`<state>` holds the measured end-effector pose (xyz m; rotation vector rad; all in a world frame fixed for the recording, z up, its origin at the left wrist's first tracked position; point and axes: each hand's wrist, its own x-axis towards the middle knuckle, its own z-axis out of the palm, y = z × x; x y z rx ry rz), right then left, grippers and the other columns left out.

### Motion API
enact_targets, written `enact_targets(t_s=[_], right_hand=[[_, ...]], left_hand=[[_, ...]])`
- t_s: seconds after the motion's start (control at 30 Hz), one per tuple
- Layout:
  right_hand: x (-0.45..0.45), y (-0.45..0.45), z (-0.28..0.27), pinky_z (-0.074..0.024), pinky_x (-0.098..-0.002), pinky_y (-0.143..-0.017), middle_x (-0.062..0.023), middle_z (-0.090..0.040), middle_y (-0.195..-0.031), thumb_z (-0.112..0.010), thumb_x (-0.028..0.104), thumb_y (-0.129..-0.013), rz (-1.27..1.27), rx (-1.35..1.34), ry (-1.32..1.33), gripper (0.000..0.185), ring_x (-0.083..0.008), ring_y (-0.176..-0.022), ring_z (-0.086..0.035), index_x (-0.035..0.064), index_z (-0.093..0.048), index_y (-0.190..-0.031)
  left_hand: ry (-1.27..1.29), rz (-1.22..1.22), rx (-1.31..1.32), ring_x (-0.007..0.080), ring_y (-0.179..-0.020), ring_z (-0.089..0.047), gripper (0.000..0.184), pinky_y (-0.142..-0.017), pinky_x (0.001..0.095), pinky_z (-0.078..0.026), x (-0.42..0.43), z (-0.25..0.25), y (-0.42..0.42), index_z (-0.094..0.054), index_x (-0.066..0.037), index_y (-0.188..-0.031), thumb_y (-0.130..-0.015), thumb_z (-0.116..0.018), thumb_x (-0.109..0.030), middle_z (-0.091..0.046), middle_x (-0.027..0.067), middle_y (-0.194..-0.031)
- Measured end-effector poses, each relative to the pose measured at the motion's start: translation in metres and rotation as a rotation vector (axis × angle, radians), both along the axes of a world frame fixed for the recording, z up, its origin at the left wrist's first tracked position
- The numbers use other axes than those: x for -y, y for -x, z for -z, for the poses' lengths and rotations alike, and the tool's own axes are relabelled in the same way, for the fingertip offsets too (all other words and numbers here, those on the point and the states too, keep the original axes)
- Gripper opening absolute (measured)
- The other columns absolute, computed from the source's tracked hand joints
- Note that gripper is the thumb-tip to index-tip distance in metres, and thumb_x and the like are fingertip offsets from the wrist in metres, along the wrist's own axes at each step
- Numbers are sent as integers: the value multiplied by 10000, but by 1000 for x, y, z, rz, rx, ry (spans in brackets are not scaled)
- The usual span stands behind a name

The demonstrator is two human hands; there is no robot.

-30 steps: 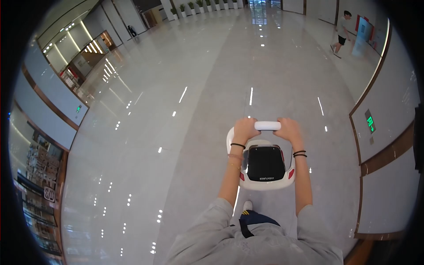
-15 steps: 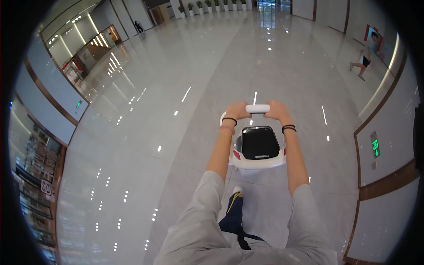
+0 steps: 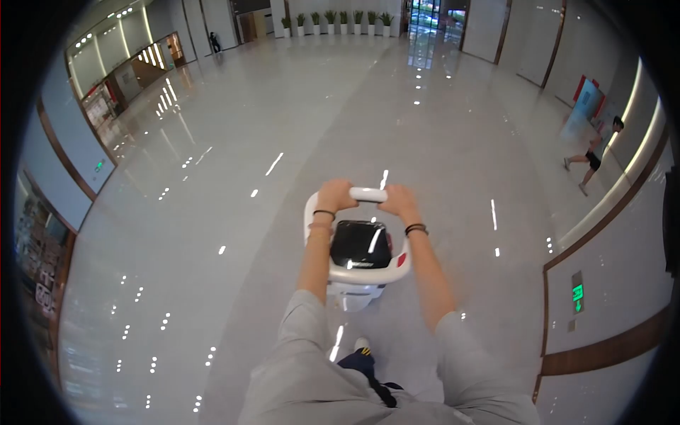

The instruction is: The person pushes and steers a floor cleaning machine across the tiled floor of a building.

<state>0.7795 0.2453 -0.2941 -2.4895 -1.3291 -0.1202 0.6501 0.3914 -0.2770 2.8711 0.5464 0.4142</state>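
Observation:
Both my arms reach forward to a white push cart (image 3: pixel 365 275), which has a rounded, car-like rear and a glossy black panel (image 3: pixel 354 244) on top. My left hand (image 3: pixel 336 195) is wrapped around the left part of its white handlebar (image 3: pixel 368 194). On the right part of the same bar, my right hand (image 3: pixel 400 201) is closed too. Between the two fists the middle of the bar shows. Small red lights sit at the cart's rear corners, the left one hidden by my forearm. One shoe (image 3: pixel 362 344) shows on the floor behind the cart.
A shiny tiled floor (image 3: pixel 241 156) stretches ahead. At the right, a person (image 3: pixel 593 156) strides beside the wall, near a blue-and-red stand (image 3: pixel 586 99). A green exit sign (image 3: pixel 578 292) hangs on the right wall. Potted plants (image 3: pixel 329 25) line the far end.
The cart and both my hands have shifted left and slightly lower in view, still gripping the bar. The person at the right appears lower and farther right. More of the far end shows.

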Motion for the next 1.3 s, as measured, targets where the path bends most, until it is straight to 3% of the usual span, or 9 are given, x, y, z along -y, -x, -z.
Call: enact_targets(t_s=[0.4, 0.7, 0.73, 0.87, 0.93, 1.17, 1.3], right_hand=[[8, -16, 5, -491, -410, -645, -153, -627, -743, -696, 247, -547, 17, -135, -55, 262, -329, -715, -606, 70, -649, -735], [9, 7, 16, -482, -418, -628, -160, -614, -720, -683, 246, -587, -42, -129, -74, 270, -337, -696, -601, 51, -611, -760], [10, 5, 21, -482, -418, -627, -162, -613, -719, -681, 247, -592, -42, -135, -83, 272, -337, -693, -602, 51, -612, -767], [3, 7, 25, -481, -412, -605, -153, -612, -710, -688, 209, -590, -42, -115, -131, 257, -322, -670, -609, 48, -605, -773], [0, 5, 27, -483, -411, -611, -148, -615, -718, -689, 212, -589, -50, -160, -113, 253, -318, -681, -611, 45, -606, -758], [-38, -37, 45, -496, -397, -637, -158, -620, -736, -696, 264, -561, -67, -140, -143, 298, -319, -695, -616, 53, -627, -760], [-63, -64, 39, -498, -386, -645, -145, -625, -773, -705, 279, -549, -76, -163, -17, 341, -305, -720, -621, 55, -625, -793]], left_hand=[[22, 147, -119, 305, -680, -618, 264, -636, 393, -505, -15, 8, -36, -681, -150, -739, -536, -704, -318, -641, 114, -702], [38, 134, -182, 315, -671, -612, 243, -623, 400, -502, -9, -3, -8, -660, -125, -700, -555, -692, -317, -627, 123, -679], [33, 142, -116, 330, -606, -596, 232, -577, 407, -494, -7, 3, -10, -639, -120, -667, -556, -673, -321, -609, 125, -624], [-13, 146, -111, 330, -620, -597, 237, -589, 409, -492, -17, 15, -11, -639, -120, -669, -553, -673, -324, -613, 125, -636], [29, 86, -218, 305, -702, -615, 278, -641, 409, -497, -19, 18, -14, -663, -138, -734, -558, -677, -353, -632, 119, -711], [61, 62, -240, 304, -699, -619, 319, -650, 396, -500, -53, 31, -55, -678, -145, -750, -534, -707, -378, -646, 103, -719], [-28, 104, -191, 305, -667, -610, 322, -628, 397, -492, -76, 35, -73, -688, -152, -751, -520, -710, -374, -642, 104, -702]])
